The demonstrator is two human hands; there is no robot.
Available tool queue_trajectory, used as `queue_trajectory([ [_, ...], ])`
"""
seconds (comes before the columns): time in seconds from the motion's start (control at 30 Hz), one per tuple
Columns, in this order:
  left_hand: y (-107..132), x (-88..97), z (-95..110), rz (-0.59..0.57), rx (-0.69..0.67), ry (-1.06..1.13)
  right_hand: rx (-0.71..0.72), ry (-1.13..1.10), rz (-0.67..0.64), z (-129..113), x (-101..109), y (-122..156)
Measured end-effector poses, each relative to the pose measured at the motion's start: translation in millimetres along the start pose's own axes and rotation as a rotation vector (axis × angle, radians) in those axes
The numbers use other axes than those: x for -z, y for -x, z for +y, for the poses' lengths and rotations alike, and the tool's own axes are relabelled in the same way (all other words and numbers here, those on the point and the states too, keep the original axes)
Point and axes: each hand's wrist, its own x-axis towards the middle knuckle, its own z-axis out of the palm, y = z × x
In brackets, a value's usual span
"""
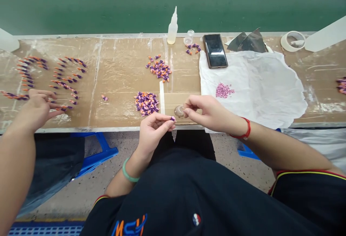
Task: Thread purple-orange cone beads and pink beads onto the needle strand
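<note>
My left hand (154,129) hovers at the bench's front edge, fingers pinched on a small purple piece (173,119). My right hand (207,111) is just to its right, thumb and fingers pinched together above a small clear round dish (178,111); what it pinches is too small to make out. A pile of purple and orange pieces (146,103) lies left of a white strip (162,98). A second pile (159,68) sits further back.
A co-worker's hand (38,108) rests at the left beside rows of assembled purple-orange pieces (54,73). At the back stand a glue bottle (172,28), a phone (215,51) and a tape roll (292,41). A white cloth (256,84) carries tiny pink bits (223,90).
</note>
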Motion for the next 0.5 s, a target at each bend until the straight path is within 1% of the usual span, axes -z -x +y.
queue_trajectory([
  [0.1, 6, -7.3, 9, -0.045, -0.092, 0.064, -0.165, -0.411, -0.011, -17, -3, 9],
  [0.17, 9, -11.5, 13, -0.087, -0.135, 0.103, -0.218, -0.56, -0.006, -25, -5, 13],
  [0.23, 12, -14.2, 16, -0.114, -0.153, 0.123, -0.221, -0.602, 0.007, -30, -6, 17],
  [0.5, 19, -15.0, 20, -0.127, -0.212, 0.086, -0.123, -0.504, 0.062, -40, -4, 20],
])
